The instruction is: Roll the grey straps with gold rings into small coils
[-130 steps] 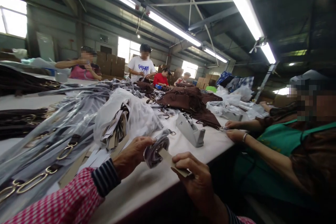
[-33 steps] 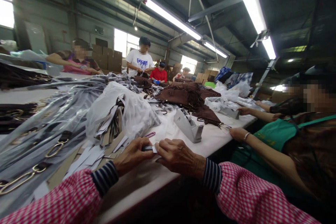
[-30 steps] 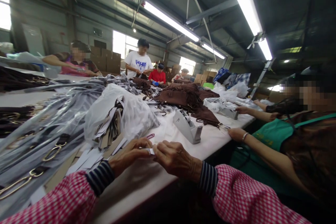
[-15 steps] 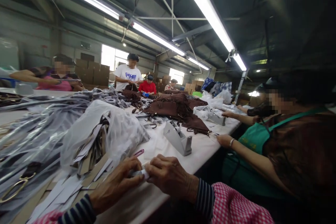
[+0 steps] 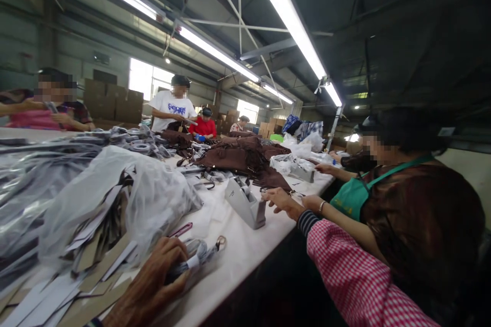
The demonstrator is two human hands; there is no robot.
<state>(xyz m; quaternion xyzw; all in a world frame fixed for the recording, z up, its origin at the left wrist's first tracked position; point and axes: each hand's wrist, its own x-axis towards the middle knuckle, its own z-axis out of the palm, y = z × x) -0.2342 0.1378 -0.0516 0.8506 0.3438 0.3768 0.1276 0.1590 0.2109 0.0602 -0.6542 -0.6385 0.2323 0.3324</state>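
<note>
My left hand (image 5: 161,271) is closed around a folded strap bundle (image 5: 207,254) in clear wrapping, low on the table. A white band (image 5: 195,260) circles the bundle, and a gold-coloured metal clasp (image 5: 221,241) sticks out at its far end. Stretched forward, my right hand (image 5: 286,203) has its fingers extended and partly apart at the front end of a grey tape dispenser (image 5: 245,207). Whether a piece of tape is between the fingertips is too small to see.
Left of my hands lie a translucent plastic bag (image 5: 153,194) of card strips and loose cards (image 5: 46,299). Brown bags (image 5: 233,156) are heaped mid-table. At the right, a co-worker in a green apron (image 5: 351,196) has a hand (image 5: 312,203) close beyond mine. The table edge (image 5: 245,260) runs diagonally.
My right hand has left the bundle and moved forward and right to the tape dispenser. My left hand keeps the bundle, now lower and further left in view. The view has turned slightly right.
</note>
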